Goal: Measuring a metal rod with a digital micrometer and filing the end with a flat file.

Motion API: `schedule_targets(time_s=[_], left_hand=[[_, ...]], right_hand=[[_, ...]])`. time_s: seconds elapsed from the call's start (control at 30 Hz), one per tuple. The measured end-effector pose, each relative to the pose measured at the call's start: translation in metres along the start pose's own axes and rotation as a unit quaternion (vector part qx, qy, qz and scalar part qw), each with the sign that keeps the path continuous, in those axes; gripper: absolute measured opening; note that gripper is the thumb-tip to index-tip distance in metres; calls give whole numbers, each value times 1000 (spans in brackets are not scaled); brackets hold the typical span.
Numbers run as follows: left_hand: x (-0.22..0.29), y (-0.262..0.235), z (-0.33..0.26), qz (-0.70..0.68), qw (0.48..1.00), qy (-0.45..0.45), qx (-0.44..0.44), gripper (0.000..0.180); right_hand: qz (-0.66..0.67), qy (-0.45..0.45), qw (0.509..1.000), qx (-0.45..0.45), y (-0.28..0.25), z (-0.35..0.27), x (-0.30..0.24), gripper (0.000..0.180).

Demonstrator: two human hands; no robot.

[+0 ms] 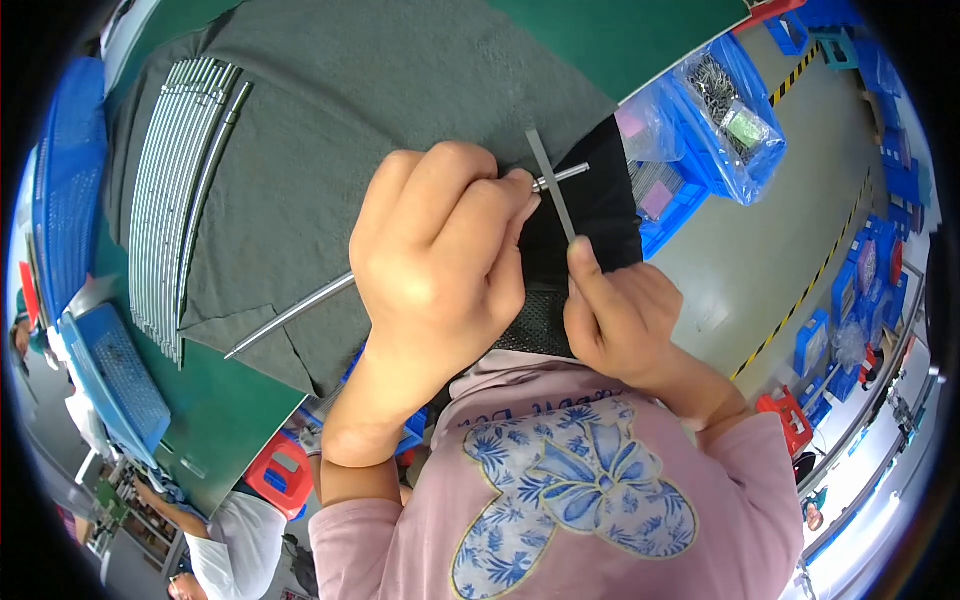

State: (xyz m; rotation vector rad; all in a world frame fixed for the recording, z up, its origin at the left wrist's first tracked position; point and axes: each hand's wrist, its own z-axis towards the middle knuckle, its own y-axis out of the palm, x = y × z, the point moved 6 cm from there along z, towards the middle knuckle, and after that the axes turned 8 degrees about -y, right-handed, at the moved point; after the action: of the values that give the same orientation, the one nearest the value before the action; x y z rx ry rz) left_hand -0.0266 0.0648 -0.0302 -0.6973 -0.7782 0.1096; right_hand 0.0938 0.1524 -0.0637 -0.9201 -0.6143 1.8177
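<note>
My left hand (pixel 440 260) is closed around a long thin metal rod (pixel 290 315). The rod runs from the lower left across the grey cloth (pixel 330 130) and its tip sticks out past my fingers at the upper right. My right hand (pixel 620 315) pinches a flat narrow grey strip (pixel 552 185) that stands up and crosses the rod's tip. Both hands meet over a black mesh piece (pixel 600 215) close to my chest.
A row of several similar metal rods (pixel 180 190) lies on the cloth at the left. Blue bins (pixel 700 150) with bagged small parts sit at the right on the floor. A blue crate (pixel 115 375) and another person (pixel 230 545) are at the lower left.
</note>
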Motion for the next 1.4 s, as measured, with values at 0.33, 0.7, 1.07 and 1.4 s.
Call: schedule_targets(time_s=[0.33, 0.7, 1.07, 1.4], left_hand=[[0, 0, -1, 0, 1000, 1, -4, 20], [1, -1, 0, 12, 1000, 8, 3, 19], [1, -1, -1, 9, 1000, 6, -5, 19], [1, -1, 1, 0, 1000, 10, -8, 18]], right_hand=[[10, 12, 999, -35, -12, 10, 2, 48], [18, -2, 999, -29, -9, 21, 4, 50], [13, -13, 1000, -21, -9, 20, 2, 48], [28, -25, 998, 50, 13, -4, 4, 47]])
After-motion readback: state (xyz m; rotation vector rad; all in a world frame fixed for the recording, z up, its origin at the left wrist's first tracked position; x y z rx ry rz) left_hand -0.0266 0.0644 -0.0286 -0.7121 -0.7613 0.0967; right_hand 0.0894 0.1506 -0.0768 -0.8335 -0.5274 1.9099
